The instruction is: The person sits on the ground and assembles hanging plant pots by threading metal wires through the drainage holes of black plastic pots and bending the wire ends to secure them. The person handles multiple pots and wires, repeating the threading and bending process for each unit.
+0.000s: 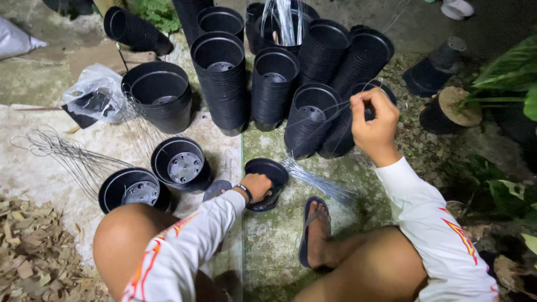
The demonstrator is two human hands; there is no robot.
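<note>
Fingers [362, 100] of the right hand [375, 126] pinched 1 thin wire [330, 106], its length running left and nearer toward the black pot [268, 170] gripped by the left hand [258, 187].

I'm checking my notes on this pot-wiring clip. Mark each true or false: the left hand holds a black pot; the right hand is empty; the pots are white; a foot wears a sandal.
1. The left hand holds a black pot: true.
2. The right hand is empty: false, it pinches a thin wire.
3. The stacked pots are white: false, they are black.
4. A foot wears a sandal: true.
</note>
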